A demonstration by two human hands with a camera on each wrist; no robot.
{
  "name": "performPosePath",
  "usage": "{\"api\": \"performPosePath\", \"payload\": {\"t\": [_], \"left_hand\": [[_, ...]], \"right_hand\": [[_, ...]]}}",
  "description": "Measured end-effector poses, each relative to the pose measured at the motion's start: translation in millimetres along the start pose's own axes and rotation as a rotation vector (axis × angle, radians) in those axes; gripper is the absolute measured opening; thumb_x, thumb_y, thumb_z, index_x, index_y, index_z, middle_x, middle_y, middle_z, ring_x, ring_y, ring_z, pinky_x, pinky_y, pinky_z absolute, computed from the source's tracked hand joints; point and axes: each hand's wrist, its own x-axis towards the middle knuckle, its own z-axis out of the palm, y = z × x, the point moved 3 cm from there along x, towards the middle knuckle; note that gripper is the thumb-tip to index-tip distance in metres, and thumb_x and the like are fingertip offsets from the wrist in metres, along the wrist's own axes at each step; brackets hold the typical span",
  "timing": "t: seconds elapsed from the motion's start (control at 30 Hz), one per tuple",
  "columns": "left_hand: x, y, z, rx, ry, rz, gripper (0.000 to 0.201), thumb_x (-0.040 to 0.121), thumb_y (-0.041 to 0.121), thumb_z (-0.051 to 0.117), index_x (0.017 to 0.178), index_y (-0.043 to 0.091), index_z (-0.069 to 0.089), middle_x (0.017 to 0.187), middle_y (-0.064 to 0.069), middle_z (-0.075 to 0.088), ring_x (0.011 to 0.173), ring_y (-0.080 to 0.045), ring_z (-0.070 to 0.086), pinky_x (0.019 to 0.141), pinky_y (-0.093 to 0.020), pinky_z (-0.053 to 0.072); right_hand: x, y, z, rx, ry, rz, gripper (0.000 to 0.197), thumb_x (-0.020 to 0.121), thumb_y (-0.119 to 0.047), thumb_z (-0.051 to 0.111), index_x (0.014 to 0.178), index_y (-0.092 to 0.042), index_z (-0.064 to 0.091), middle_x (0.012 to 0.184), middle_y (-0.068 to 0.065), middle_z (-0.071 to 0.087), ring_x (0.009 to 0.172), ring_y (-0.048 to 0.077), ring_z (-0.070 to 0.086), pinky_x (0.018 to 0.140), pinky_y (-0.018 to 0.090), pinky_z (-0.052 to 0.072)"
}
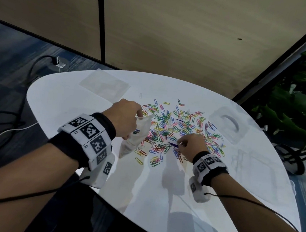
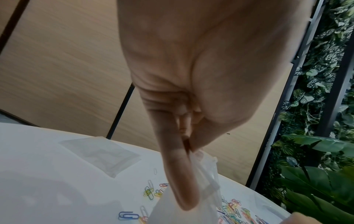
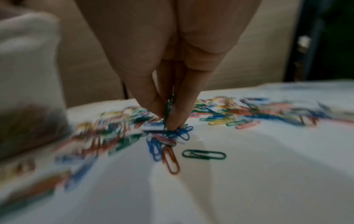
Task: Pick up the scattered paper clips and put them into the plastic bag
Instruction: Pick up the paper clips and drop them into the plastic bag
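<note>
Dozens of coloured paper clips (image 1: 181, 130) lie scattered across the white counter (image 1: 207, 187); the left hand (image 1: 124, 119) pinches the plastic bag (image 1: 137, 133) by its rim; the right hand (image 1: 192, 145), grip narrow, pinches clips at the pile's near edge.

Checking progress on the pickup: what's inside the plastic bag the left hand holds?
Something small and dark shows through the plastic bag, probably a few clips. The left hand and cloudy plastic hide the rest.
</note>
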Motion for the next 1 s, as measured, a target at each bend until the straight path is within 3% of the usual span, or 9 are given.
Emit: {"api": "performPosePath", "payload": {"t": [0.13, 0.23, 0.33, 0.57, 0.67, 0.77, 0.83, 0.9, 1.0], "left_hand": [[1, 2, 2, -0.012, 0.000, -0.002, 0.033, 0.094, -0.004, 0.042, 0.112, 0.013, 0.063, 0.070, -0.010, 0.068, 0.056, -0.025, 0.072, 0.070, -0.041, 0.065], [2, 6, 4, -0.013, -0.003, 0.004, 0.031, 0.095, -0.003, 0.042, 0.112, 0.012, 0.063, 0.069, -0.009, 0.066, 0.055, -0.025, 0.071, 0.069, -0.041, 0.065], [2, 10, 9, -0.023, -0.013, 0.025, 0.031, 0.094, -0.005, 0.042, 0.110, 0.011, 0.064, 0.069, -0.011, 0.069, 0.058, -0.027, 0.073, 0.069, -0.042, 0.065], [2, 18, 26, 0.033, -0.004, 0.097, 0.024, 0.097, 0.005, 0.046, 0.109, 0.011, 0.067, 0.085, -0.010, 0.063, 0.062, -0.029, 0.073, 0.071, -0.044, 0.063], [4, 15, 29, 0.022, -0.006, 0.089, 0.021, 0.097, 0.006, 0.048, 0.106, 0.011, 0.067, 0.086, -0.011, 0.066, 0.060, -0.029, 0.074, 0.068, -0.043, 0.064], [4, 14, 26, -0.005, 0.010, 0.073, 0.019, 0.098, 0.006, 0.049, 0.107, 0.013, 0.066, 0.086, -0.013, 0.069, 0.060, -0.028, 0.075, 0.069, -0.041, 0.064], [5, 13, 23, -0.038, 0.027, 0.060, 0.021, 0.098, 0.004, 0.050, 0.108, 0.014, 0.066, 0.084, -0.014, 0.071, 0.059, -0.028, 0.075, 0.068, -0.041, 0.065], [7, 10, 17, -0.044, 0.057, 0.038, 0.024, 0.096, 0.000, 0.051, 0.110, 0.011, 0.066, 0.079, -0.015, 0.073, 0.060, -0.027, 0.075, 0.069, -0.042, 0.064], [8, 2, 8, -0.061, 0.087, -0.010, 0.030, 0.092, -0.005, 0.049, 0.111, 0.011, 0.067, 0.070, -0.013, 0.073, 0.057, -0.024, 0.074, 0.071, -0.042, 0.064]], "right_hand": [[-4, 9, -22, 0.627, -0.039, 0.217, 0.009, 0.078, -0.005, 0.076, 0.085, -0.010, 0.078, 0.083, 0.011, 0.076, 0.071, 0.019, 0.074, 0.075, 0.031, 0.061], [-14, -19, -44, 1.159, -0.160, 0.196, 0.014, 0.081, 0.005, 0.071, 0.094, 0.003, 0.073, 0.099, 0.024, 0.072, 0.078, 0.027, 0.073, 0.079, 0.031, 0.061], [-27, -55, -56, 1.365, -0.306, 0.117, 0.019, 0.084, 0.006, 0.067, 0.103, 0.006, 0.070, 0.095, 0.020, 0.073, 0.084, 0.027, 0.072, 0.076, 0.025, 0.060], [-45, -93, -27, 1.279, -0.395, 0.169, 0.021, 0.086, 0.008, 0.063, 0.105, 0.017, 0.063, 0.101, 0.030, 0.066, 0.075, 0.027, 0.068, 0.073, 0.024, 0.060], [-46, -101, -22, 1.307, -0.420, 0.184, 0.028, 0.090, 0.013, 0.052, 0.118, 0.015, 0.058, 0.105, 0.029, 0.064, 0.075, 0.025, 0.068, 0.072, 0.021, 0.058], [-49, -106, -25, 1.306, -0.481, 0.110, 0.037, 0.090, 0.013, 0.048, 0.126, 0.008, 0.051, 0.109, 0.029, 0.067, 0.087, 0.030, 0.072, 0.082, 0.026, 0.058], [-49, -107, -33, 1.267, -0.423, 0.043, 0.034, 0.090, 0.010, 0.054, 0.124, 0.004, 0.054, 0.109, 0.029, 0.068, 0.097, 0.036, 0.070, 0.086, 0.031, 0.058], [-46, -103, -46, 1.202, -0.276, -0.064, 0.024, 0.093, 0.004, 0.056, 0.116, 0.003, 0.062, 0.101, 0.025, 0.070, 0.088, 0.033, 0.071, 0.080, 0.036, 0.061], [-36, -74, -57, 0.705, -0.018, -0.198, 0.018, 0.094, -0.009, 0.059, 0.107, -0.009, 0.071, 0.087, 0.007, 0.073, 0.073, 0.023, 0.069, 0.072, 0.037, 0.062]]}}
